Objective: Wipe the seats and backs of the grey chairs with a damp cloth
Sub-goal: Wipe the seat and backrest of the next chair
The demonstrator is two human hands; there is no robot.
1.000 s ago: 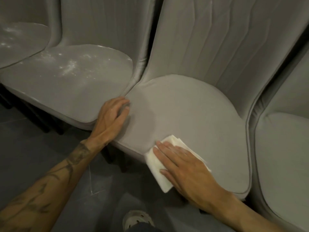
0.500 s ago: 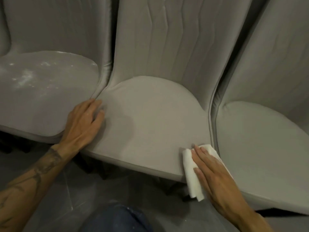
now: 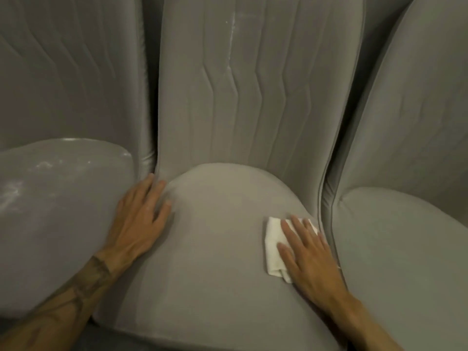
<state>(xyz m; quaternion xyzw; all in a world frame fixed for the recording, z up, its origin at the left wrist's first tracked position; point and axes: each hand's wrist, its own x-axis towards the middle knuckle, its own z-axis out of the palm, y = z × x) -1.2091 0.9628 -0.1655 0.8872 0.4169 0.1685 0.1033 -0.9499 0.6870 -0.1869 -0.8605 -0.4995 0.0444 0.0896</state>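
Three grey chairs stand side by side. The middle chair's seat (image 3: 215,249) fills the centre, and its stitched back (image 3: 253,84) has a thin white streak near the top. My right hand (image 3: 309,252) lies flat on a folded white cloth (image 3: 273,247), pressing it onto the right side of that seat, close to the seam. On the seat's left edge my left hand (image 3: 140,219) rests flat with fingers spread, holding nothing. Its fingertips reach the gap beside the left chair.
The left chair's seat (image 3: 58,211) shows white dusty smears. The right chair's seat (image 3: 405,249) and back (image 3: 417,110) sit tight against the middle one. Narrow dark gaps separate the backs. A strip of dark floor shows at the bottom left.
My view has moved closer and higher over the middle seat. My right hand has slid the cloth from the seat's front edge up onto its right side. My left hand has stayed on the left edge.
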